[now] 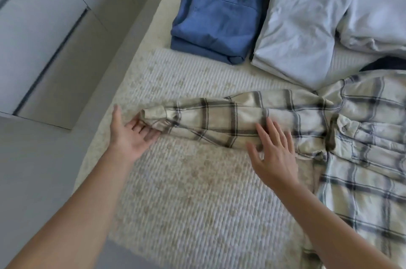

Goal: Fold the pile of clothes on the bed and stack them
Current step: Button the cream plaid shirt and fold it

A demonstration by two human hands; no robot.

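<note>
A cream plaid shirt (pixel 364 136) lies spread on the bed at the right, its sleeve (pixel 219 121) stretched out to the left. My left hand (pixel 129 134) lies palm up at the cuff, fingertips slipped under the cuff's edge. My right hand (pixel 274 150) rests flat with spread fingers on the sleeve near the shoulder. A folded blue garment (pixel 219 18) and a folded pale blue garment (pixel 296 33) sit side by side at the far side.
The bed's textured white cover (pixel 193 191) runs under everything. Crumpled pale fabric (pixel 377 11) lies at the top right, with a dark garment (pixel 386 64) peeking out below it. The bed's left edge drops to a grey floor with white panels (pixel 39 33).
</note>
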